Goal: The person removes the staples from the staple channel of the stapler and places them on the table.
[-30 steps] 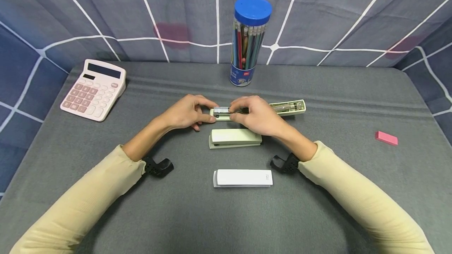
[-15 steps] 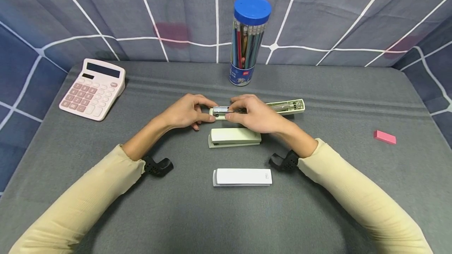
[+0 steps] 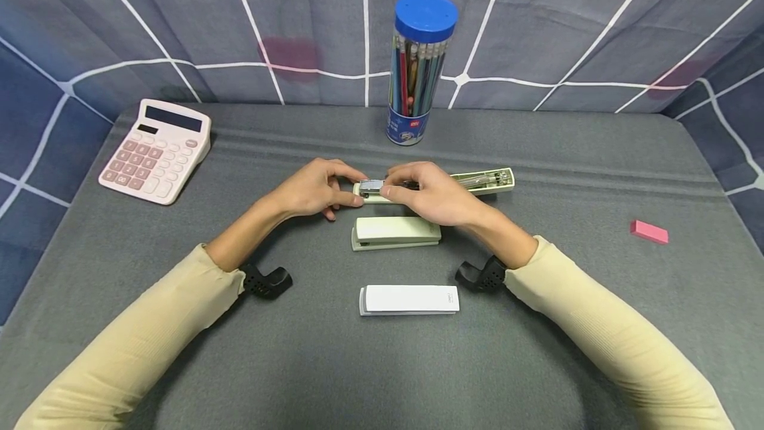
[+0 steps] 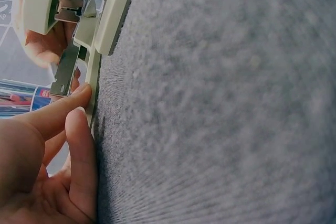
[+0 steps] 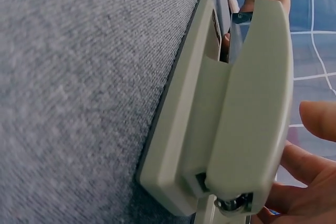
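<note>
A table [image 3: 322, 363] wears a dark grey, finely textured cover [image 3: 573, 324], faintly creased along the table's far edge. Behind the table hangs a blue-grey cloth [image 3: 328, 12], lightly folded and crossed by white lines [image 3: 366, 18]. One dull pink patch [image 3: 290, 55] shows behind the table's left half. Bluer side panels [image 3: 36, 125] flank the table. Soft light falls across the table.

Grey cloth-covered table [image 3: 262, 363] here's got a pink calculator [image 3: 156, 151], blue-lidded pencil tub [image 3: 420, 71], flipped-open green stapler [image 3: 486, 181], a closed green stapler [image 3: 396, 231], a white stapler [image 3: 410, 299], plus some little pink block [image 3: 649, 231].
</note>
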A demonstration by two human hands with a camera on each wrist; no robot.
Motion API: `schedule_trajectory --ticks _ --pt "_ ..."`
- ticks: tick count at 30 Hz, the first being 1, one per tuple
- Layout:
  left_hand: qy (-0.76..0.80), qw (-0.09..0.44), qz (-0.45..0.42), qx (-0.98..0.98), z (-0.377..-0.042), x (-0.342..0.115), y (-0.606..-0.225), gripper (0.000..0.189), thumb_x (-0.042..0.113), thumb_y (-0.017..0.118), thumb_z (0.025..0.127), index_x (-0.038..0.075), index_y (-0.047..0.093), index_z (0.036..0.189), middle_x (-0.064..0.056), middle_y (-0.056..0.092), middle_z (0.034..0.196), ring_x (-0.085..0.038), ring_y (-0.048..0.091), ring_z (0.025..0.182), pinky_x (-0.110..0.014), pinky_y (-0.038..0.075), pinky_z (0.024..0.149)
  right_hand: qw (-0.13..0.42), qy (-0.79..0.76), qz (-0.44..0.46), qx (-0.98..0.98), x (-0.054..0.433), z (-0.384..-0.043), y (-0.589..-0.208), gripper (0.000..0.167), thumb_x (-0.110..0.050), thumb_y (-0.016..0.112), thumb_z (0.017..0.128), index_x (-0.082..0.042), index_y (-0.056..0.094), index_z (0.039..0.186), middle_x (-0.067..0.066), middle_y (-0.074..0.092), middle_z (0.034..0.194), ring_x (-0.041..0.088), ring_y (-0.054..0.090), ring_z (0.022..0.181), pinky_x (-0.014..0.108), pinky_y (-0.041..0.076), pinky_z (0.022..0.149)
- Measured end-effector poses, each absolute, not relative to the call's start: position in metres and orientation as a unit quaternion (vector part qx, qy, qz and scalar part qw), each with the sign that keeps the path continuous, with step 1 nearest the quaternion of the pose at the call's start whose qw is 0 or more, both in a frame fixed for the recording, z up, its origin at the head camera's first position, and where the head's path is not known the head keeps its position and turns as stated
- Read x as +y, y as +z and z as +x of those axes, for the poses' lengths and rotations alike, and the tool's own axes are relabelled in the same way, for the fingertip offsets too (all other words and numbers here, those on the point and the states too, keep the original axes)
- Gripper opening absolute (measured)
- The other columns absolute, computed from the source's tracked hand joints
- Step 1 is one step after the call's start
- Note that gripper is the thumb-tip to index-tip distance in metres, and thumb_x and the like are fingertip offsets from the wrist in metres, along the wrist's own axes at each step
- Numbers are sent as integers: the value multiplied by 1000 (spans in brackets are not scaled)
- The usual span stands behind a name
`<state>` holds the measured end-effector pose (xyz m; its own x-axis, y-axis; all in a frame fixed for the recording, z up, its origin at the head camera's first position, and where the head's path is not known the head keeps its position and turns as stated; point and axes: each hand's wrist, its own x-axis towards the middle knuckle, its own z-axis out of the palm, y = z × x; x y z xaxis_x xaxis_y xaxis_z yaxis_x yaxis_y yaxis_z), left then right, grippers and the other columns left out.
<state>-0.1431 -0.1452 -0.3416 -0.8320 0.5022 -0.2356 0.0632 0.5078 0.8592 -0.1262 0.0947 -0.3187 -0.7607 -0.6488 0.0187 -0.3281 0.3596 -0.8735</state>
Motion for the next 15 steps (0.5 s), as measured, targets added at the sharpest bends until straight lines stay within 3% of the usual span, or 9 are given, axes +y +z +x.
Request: schedule_trajectory --ticks 4,10,15 --pt "464 238 169 836 -143 -145 -342 43 13 78 86 4 65 126 -15 59 82 -20 60 49 -35 58 50 168 -482 -283 812 93 -124 -319 16 -11 58 98 -1 70 96 4 63 97 16 53 91 34 45 82" --pt "463 238 170 837 -144 -145 -343 44 14 79 86 4 65 127 -13 58 67 -21 60 48 -36 58 50 158 -461 -254 836 91 -122 -317 20 -14 61 97 -1 71 107 14 58 133 22 49 127 39 38 109" --pt "464 239 170 836 -144 -145 -342 45 13 79 86 3 64 128 -11 57 63 -21 60 47 -36 58 49 148 -462 -253 837 89 -124 -315 23 -18 63 97 -2 73 111 10 61 132 19 52 126 37 42 106"
